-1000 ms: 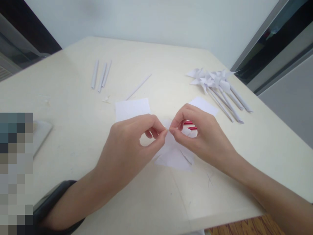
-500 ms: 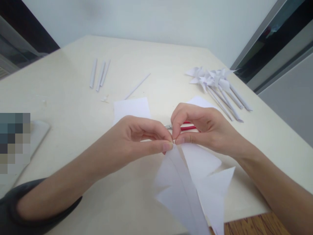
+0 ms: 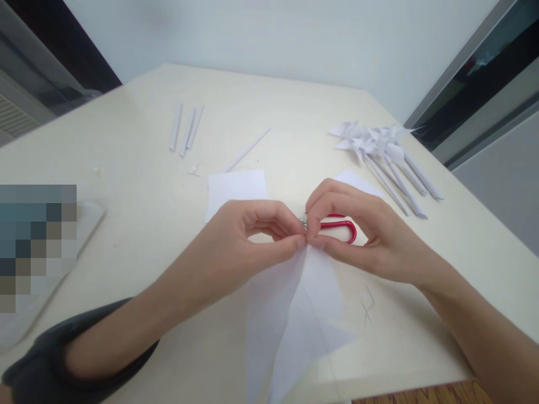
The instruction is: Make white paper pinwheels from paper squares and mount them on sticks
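Note:
My left hand (image 3: 256,235) and my right hand (image 3: 357,230) meet at the fingertips over the near part of the table. Both pinch the top of a thin white sheet of paper (image 3: 311,320) with cut, pointed flaps, which hangs down towards the table edge. Whatever small detail lies between the fingertips is hidden. Behind my right hand, red-handled scissors (image 3: 351,229) lie on the table, partly covered by the fingers. Thin bent wire-like strands (image 3: 368,306) are on the table right of the hanging paper.
Several paper pinwheels (image 3: 379,143) on rolled sticks lie at the back right. Rolled paper tubes (image 3: 185,129) and a thin paper stick (image 3: 248,150) are farther left. A square paper sheet (image 3: 238,188) lies behind my left hand, and another sheet (image 3: 357,182) behind my right.
The hanging paper has turned and swung left, uncovering the thin strands on the table. More of the red scissor handles shows. Both hands still pinch together, and the view has shifted slightly.

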A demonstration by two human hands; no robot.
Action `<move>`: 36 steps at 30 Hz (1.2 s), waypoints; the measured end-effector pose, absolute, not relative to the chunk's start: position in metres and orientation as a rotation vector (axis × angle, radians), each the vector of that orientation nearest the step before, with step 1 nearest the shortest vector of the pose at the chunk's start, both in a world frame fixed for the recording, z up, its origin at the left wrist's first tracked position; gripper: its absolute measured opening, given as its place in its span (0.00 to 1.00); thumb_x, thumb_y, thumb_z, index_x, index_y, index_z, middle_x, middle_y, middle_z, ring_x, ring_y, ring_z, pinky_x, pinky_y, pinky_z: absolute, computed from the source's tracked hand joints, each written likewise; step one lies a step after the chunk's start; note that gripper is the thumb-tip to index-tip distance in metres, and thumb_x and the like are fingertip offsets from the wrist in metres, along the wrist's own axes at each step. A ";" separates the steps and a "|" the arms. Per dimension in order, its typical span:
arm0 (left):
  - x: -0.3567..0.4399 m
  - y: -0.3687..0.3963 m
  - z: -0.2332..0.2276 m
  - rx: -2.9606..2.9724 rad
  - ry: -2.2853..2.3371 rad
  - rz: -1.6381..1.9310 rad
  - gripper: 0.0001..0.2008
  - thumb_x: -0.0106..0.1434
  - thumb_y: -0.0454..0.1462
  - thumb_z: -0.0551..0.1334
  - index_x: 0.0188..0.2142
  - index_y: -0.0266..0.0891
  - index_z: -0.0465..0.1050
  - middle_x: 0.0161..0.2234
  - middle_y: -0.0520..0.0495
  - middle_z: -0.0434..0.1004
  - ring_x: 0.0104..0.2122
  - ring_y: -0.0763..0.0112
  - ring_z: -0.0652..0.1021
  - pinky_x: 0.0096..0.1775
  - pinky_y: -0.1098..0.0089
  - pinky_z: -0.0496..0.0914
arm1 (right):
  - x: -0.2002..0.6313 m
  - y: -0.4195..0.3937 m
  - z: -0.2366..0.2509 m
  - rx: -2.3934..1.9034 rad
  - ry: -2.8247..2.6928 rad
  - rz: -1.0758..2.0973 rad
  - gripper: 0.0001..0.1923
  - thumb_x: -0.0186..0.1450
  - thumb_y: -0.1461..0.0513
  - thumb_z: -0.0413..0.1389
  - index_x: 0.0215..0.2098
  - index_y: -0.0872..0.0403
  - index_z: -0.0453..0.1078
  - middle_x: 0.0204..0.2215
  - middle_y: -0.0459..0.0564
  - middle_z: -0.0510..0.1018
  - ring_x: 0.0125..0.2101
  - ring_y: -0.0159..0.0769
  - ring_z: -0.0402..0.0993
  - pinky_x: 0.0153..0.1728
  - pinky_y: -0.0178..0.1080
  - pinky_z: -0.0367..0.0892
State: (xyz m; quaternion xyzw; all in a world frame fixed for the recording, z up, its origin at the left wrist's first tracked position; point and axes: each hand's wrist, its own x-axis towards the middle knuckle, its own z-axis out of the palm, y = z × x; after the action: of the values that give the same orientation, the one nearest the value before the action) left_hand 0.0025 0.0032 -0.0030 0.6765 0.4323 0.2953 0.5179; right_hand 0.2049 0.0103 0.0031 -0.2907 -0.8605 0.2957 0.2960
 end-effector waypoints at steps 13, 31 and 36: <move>0.003 -0.004 -0.004 1.854 1.248 0.805 0.06 0.61 0.42 0.62 0.30 0.48 0.76 0.28 0.61 0.79 0.27 0.77 0.75 0.28 0.79 0.66 | 0.200 0.009 -0.007 -0.906 -2.231 0.578 0.04 0.62 0.69 0.54 0.32 0.55 0.66 0.33 0.46 0.69 0.33 0.29 0.66 0.33 0.34 0.63; 0.003 0.007 -0.011 1.550 1.089 0.667 0.03 0.60 0.39 0.62 0.31 0.43 0.72 0.33 0.55 0.79 0.35 0.71 0.78 0.37 0.74 0.70 | 0.195 0.009 -0.012 -1.075 -2.197 0.685 0.03 0.66 0.63 0.51 0.33 0.55 0.64 0.35 0.47 0.69 0.34 0.31 0.66 0.34 0.36 0.63; -0.006 0.016 -0.016 1.326 1.186 0.983 0.04 0.58 0.39 0.64 0.33 0.43 0.72 0.31 0.55 0.77 0.29 0.75 0.74 0.29 0.78 0.65 | 0.208 0.020 -0.009 -1.282 -2.078 1.097 0.13 0.65 0.52 0.52 0.37 0.53 0.68 0.38 0.48 0.72 0.34 0.32 0.70 0.32 0.35 0.65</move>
State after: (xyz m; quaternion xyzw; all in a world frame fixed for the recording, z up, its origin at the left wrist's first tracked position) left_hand -0.0059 0.0161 -0.0158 0.5547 0.4961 0.4113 0.5263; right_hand 0.2080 0.0199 -0.0094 -0.4661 -0.7555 0.3988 0.2302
